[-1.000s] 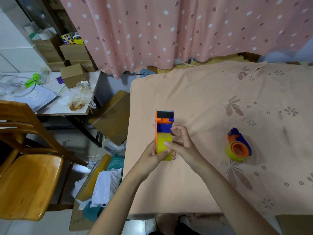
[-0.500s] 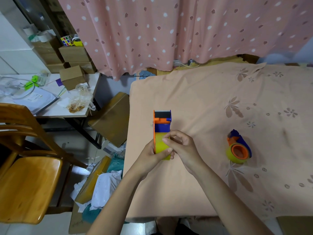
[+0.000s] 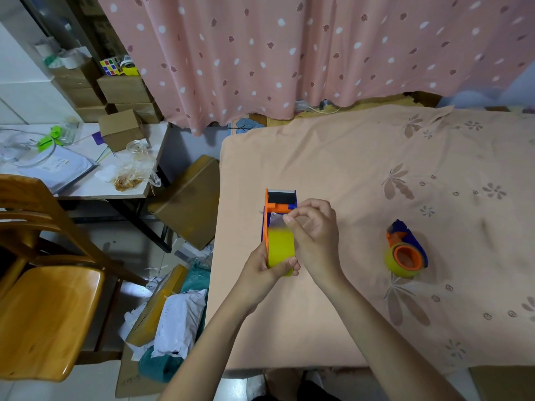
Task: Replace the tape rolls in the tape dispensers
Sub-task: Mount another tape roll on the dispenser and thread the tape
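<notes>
An orange and blue tape dispenser (image 3: 279, 201) stands on edge over the peach cloth near the table's left side, with a yellow tape roll (image 3: 280, 246) mounted in it. My left hand (image 3: 265, 269) grips the roll and dispenser from below. My right hand (image 3: 314, 230) pinches the clear free end of the tape (image 3: 275, 219), drawn off the roll toward the dispenser's front. A second orange and blue dispenser (image 3: 406, 250) with a yellow roll lies on its side to the right, untouched.
The table's peach flowered cloth (image 3: 376, 175) spreads to the right and back. A wooden chair (image 3: 43, 299) stands at the left, cardboard boxes (image 3: 188, 198) and bags lie on the floor beside the table edge, and a cluttered white desk (image 3: 72, 169) sits further left.
My right hand has moved from the top of the roll forward toward the dispenser's front, pulling the tape end off the roll. My left hand keeps its hold.
</notes>
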Demonstrator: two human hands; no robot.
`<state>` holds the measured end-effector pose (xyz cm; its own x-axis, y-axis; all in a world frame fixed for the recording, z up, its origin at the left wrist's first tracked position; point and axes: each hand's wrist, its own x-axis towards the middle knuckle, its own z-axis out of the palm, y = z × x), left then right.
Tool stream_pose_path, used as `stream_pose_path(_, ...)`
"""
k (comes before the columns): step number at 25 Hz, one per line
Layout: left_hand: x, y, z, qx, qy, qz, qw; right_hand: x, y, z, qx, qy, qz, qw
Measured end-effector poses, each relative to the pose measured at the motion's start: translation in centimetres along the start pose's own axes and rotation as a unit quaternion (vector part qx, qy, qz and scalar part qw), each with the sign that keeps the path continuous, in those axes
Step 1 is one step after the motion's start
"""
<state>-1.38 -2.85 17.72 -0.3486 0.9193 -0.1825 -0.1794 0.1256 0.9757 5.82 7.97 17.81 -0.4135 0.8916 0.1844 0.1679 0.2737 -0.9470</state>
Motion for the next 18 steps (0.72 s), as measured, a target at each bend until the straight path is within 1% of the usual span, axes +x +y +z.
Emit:
stream_pose_path(6, -0.1, 0.6, 0.9, 0.005, 0.013, 0.021, 1.000, 1.1, -0.9, 0.5, 0.007, 0.069, 0.025, 0.997)
stream_pose_path(10, -0.3, 0.4, 1.2, 0.013, 0.014, 0.024, 1.000, 1.4, -1.2, 0.4, 0.020, 0.091, 0.038, 0.995)
stream_pose_path(13, -0.3, 0.5, 1.3, 0.010, 0.013, 0.023, 1.000, 1.7, -1.3, 0.2, 0.010, 0.109, 0.046, 0.993)
stream_pose_path(16, -0.3, 0.6, 1.7, 0.010, 0.012, 0.025, 1.000, 1.7, -1.3, -0.1, -0.005, 0.118, 0.061, 0.991)
stream_pose_path(18, -0.4, 0.6, 1.9, 0.009, 0.010, 0.027, 1.000, 1.8, -1.4, -0.2, 0.008, 0.119, 0.064, 0.991)
